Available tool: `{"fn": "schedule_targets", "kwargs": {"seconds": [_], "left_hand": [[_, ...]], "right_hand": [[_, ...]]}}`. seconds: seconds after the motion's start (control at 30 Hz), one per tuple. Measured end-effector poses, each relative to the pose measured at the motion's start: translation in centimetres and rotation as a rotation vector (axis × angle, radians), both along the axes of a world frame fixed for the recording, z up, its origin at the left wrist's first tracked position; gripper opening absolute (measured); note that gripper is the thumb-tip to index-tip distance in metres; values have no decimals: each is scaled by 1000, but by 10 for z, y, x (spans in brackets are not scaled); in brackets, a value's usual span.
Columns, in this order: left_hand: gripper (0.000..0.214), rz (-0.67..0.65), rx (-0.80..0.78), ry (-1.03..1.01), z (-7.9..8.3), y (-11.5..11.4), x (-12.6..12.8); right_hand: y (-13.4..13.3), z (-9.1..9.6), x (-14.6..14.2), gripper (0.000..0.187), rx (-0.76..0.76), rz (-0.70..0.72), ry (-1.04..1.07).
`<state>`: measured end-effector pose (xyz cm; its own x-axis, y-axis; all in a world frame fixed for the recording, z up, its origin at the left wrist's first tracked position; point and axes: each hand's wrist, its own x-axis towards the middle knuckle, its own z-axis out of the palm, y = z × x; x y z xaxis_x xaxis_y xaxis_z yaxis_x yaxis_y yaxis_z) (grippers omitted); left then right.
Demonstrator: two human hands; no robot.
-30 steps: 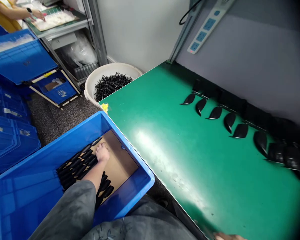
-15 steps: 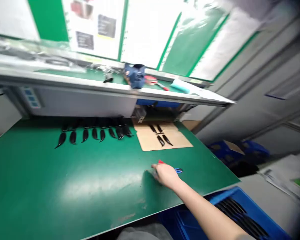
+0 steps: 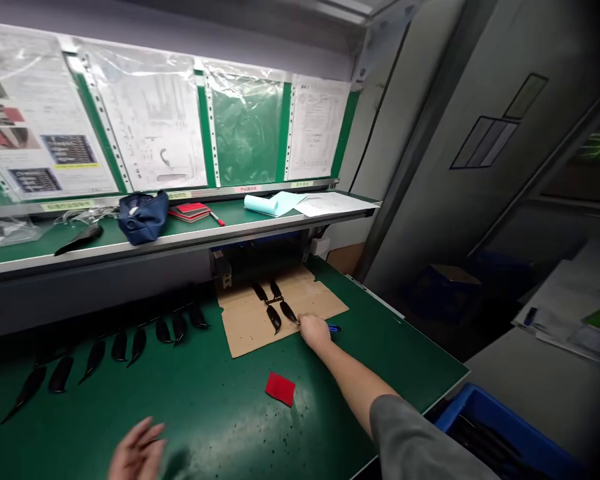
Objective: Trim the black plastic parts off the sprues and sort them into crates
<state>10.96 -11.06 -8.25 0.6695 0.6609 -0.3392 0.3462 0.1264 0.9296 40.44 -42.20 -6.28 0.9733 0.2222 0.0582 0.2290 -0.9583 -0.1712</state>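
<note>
Blades (image 3: 289, 312) on cardboard (image 3: 247, 339) lie at ten o'clock from the right hand (image 3: 315, 331), curled fingers' grip unclear; left hand (image 3: 136, 455) loosely spread, empty.

On the green-topped shelf (image 3: 255, 225) we see a navy fabric pouch (image 3: 143, 219), red-covered notebooks (image 3: 190, 212), a red-ended marker (image 3: 217, 219), a curled turquoise sheet (image 3: 261, 205) and loose white papers (image 3: 333, 205). Behind them we find printed sheets (image 3: 317, 127) in clear plastic sleeves (image 3: 247, 133); rightward, a dark-bordered rectangle (image 3: 485, 142) on the wall (image 3: 445, 213).
</note>
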Motion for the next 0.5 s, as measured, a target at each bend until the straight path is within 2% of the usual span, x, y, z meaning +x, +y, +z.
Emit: {"fn": "schedule_targets", "kwargs": {"seconds": [0.03, 0.1, 0.2, 0.3, 0.37, 0.43, 0.47, 0.5], "left_hand": [[63, -69, -73, -38, 4, -22, 11], [60, -175, -258, 16, 12, -65, 37], [61, -132, -458, 155, 23, -108, 71], [68, -27, -575, 135, 29, -125, 87], [66, 67, -543, 66, 29, -127, 89], [60, 179, -437, -4, 27, -127, 88], [57, 220, -397, -29, 26, -126, 87], [54, 245, -368, -59, 26, -125, 86]], "right_hand": [[-7, -5, -1, 27, 16, 63, -34], [-21, -16, -15, 21, 57, 192, -104], [-37, -34, -58, 25, 136, 385, -184], [-40, -45, -109, 25, 225, 598, -227], [-36, -45, -133, 23, 307, 811, -301], [-31, -42, -142, 20, 395, 991, -338], [-29, -40, -140, 21, 425, 1008, -306], [-29, -39, -134, 26, 439, 962, -242]]}}
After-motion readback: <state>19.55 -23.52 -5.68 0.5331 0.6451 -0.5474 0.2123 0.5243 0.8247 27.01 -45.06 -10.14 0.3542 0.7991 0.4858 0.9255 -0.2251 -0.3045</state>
